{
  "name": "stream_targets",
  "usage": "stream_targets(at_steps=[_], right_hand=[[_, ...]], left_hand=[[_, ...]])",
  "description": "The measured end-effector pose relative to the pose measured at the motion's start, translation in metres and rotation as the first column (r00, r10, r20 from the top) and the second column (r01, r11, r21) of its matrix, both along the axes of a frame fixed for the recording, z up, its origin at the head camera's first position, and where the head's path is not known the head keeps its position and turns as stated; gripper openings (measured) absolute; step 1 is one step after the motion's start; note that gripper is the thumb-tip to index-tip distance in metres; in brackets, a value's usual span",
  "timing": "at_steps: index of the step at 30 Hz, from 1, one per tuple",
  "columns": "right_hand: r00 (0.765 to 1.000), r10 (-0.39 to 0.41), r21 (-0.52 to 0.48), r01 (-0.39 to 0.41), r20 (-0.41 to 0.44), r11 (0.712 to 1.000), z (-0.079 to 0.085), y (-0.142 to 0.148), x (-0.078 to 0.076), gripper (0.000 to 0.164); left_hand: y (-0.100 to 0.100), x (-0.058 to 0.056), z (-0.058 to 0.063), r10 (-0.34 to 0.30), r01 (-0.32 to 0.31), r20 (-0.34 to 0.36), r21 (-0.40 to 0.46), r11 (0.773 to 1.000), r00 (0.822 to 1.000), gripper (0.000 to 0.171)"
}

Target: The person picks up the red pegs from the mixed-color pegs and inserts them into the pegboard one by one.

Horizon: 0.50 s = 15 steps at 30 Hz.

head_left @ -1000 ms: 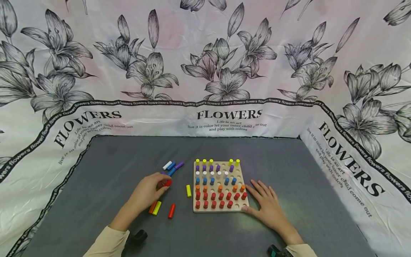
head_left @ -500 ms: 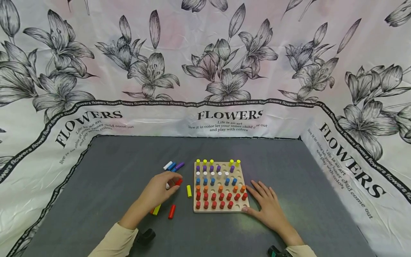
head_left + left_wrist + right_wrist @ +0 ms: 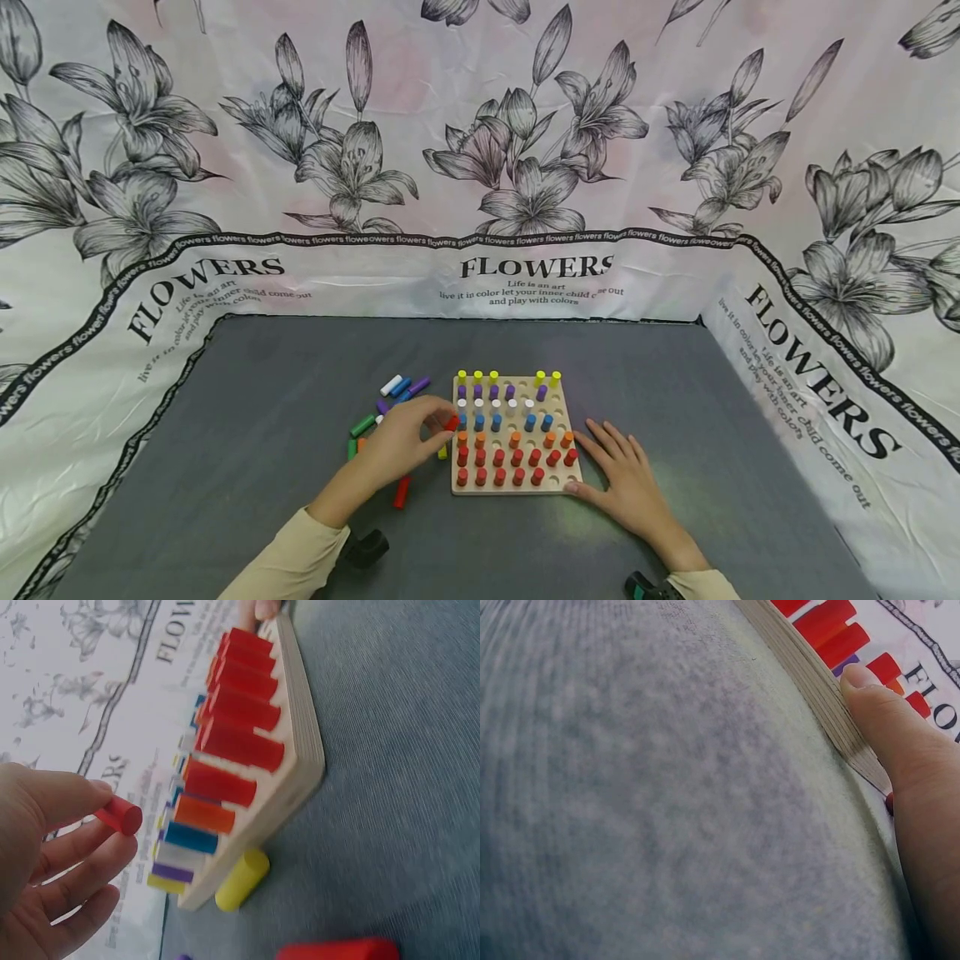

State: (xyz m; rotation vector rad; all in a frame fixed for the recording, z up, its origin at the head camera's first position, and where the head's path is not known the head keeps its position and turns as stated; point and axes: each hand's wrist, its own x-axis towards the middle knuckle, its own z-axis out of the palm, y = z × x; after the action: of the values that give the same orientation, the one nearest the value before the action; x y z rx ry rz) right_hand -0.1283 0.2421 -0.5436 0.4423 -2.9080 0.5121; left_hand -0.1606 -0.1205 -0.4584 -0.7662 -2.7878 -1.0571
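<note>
My left hand pinches a red peg between thumb and fingertips, held in the air at the left edge of a wooden pegboard. Rows of upright pegs fill most of the board: yellow at the back, then purple, white, blue, orange and two red rows in front. Some holes show bare, including ones at the right of the front row. My right hand lies with spread fingers at the board's right side, its thumb touching the front right corner.
Left of the board, loose pegs lie on the grey cloth: a yellow peg close to its edge, a red peg nearer me, a green peg and a white peg farther off. A printed flower cloth stands behind.
My left hand has carried the red peg rightward from the loose pegs to the board's left edge, uncovering green pegs behind it. The right hand has stayed in place.
</note>
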Motion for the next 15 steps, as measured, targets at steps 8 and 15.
stream_targets(at_steps=[8,15], right_hand=[[1.000,-0.001,-0.008,0.001,0.022,1.000,0.001,0.001,0.001,0.080],[1.000,0.003,-0.013,-0.002,0.025,1.000,0.002,0.001,0.001,0.080]], left_hand=[[0.023,-0.002,0.004,-0.083,0.082,0.033,0.040,0.996,0.996,0.027],[0.040,0.000,0.010,-0.147,0.141,0.083,0.075,0.987,0.986,0.026]])
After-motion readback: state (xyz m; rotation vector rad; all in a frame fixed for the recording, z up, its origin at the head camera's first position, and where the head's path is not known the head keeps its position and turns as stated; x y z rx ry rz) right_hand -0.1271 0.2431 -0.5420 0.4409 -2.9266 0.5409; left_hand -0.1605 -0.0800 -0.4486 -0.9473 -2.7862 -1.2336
